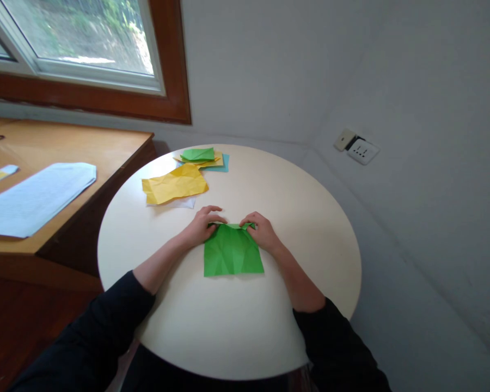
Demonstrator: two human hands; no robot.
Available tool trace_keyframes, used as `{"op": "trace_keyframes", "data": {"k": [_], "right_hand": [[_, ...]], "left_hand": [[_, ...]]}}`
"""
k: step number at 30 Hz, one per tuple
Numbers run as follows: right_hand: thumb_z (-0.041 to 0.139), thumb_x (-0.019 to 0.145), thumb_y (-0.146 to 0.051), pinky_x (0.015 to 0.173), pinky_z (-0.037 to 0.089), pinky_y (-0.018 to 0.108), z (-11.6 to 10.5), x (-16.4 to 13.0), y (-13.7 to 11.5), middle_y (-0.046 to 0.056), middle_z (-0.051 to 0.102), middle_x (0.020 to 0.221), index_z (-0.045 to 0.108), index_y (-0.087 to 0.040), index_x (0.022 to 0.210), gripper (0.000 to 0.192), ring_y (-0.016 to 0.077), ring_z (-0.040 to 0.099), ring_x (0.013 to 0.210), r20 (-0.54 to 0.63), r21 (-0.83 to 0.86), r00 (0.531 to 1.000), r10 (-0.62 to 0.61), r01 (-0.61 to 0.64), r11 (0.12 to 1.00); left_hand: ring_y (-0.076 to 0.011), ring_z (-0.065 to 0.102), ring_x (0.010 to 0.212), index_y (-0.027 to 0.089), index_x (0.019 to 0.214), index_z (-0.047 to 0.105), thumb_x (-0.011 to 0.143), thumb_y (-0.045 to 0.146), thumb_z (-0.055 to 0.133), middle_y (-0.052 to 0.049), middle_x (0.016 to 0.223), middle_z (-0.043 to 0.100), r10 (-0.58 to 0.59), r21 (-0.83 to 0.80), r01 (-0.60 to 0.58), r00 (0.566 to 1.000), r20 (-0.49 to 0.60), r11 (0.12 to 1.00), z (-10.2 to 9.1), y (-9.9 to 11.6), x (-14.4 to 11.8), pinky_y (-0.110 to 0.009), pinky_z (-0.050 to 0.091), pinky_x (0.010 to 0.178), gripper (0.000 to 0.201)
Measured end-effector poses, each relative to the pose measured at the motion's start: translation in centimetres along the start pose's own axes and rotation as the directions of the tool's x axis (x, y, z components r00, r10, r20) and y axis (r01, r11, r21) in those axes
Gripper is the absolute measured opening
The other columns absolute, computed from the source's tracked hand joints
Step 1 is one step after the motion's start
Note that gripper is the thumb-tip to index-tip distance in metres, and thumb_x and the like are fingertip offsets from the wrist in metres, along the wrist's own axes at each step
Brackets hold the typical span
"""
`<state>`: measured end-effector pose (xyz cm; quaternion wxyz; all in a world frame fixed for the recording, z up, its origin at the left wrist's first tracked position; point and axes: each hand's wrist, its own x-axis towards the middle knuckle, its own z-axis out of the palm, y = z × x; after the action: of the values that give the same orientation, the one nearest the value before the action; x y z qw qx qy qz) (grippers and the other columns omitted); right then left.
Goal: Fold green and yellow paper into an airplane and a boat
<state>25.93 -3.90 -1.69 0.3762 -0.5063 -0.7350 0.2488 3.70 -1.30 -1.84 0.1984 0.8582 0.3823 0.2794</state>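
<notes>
A creased green paper sheet (232, 253) lies flat on the round cream table (310, 228) in front of me. My left hand (204, 224) pinches its far left corner, fingers curled over the top edge. My right hand (261, 230) pinches the far right corner the same way. The top edge looks folded over slightly between both hands. Dark sleeves cover my forearms up to near the table's front edge.
A crumpled yellow sheet (175, 184) over a white sheet lies farther back left. A small stack of green, yellow and blue papers (204, 158) sits at the far edge. A wooden desk (65, 147) with a white paper (32, 198) stands left; a wall socket (362, 151) right.
</notes>
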Motion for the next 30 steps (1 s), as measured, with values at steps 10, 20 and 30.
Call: {"op": "trace_keyframes", "data": {"k": [10,20,30], "right_hand": [[0.046,0.064,-0.001,0.082,0.044,0.033,0.1,0.0,-0.3,0.003,0.06,0.081,0.068,-0.019,0.074,0.03,0.0167,0.058,0.082,0.016,-0.052,0.999,-0.031,0.032,0.998],[0.049,0.065,-0.002,0.084,0.043,0.033,0.2,0.0,-0.4,0.002,0.064,0.081,0.068,-0.022,0.075,0.03,0.0169,0.058,0.083,0.054,-0.126,0.997,-0.059,0.065,0.99],[0.048,0.065,-0.001,0.081,0.044,0.031,0.3,0.0,-0.3,0.001,0.063,0.079,0.068,-0.023,0.074,0.031,0.0158,0.058,0.08,0.01,-0.073,0.999,-0.047,0.047,0.996]], "left_hand": [[-0.024,0.051,0.107,0.02,0.091,0.066,0.077,0.02,0.055,-0.009,0.115,0.054,0.042,0.106,-0.037,0.998,-0.045,0.994,0.7,0.2,0.3,-0.041,0.041,0.094,0.017],[-0.0232,0.058,0.093,0.017,0.079,0.064,0.073,0.014,0.054,-0.009,0.1,0.06,0.045,0.235,-0.028,0.997,-0.068,0.972,0.8,1.8,0.7,-0.039,0.046,0.084,0.011],[-0.0226,0.058,0.09,0.016,0.081,0.064,0.074,0.009,0.052,-0.009,0.097,0.061,0.042,0.235,-0.024,0.996,-0.075,0.972,0.6,2.0,0.8,-0.038,0.047,0.081,0.015]]}}
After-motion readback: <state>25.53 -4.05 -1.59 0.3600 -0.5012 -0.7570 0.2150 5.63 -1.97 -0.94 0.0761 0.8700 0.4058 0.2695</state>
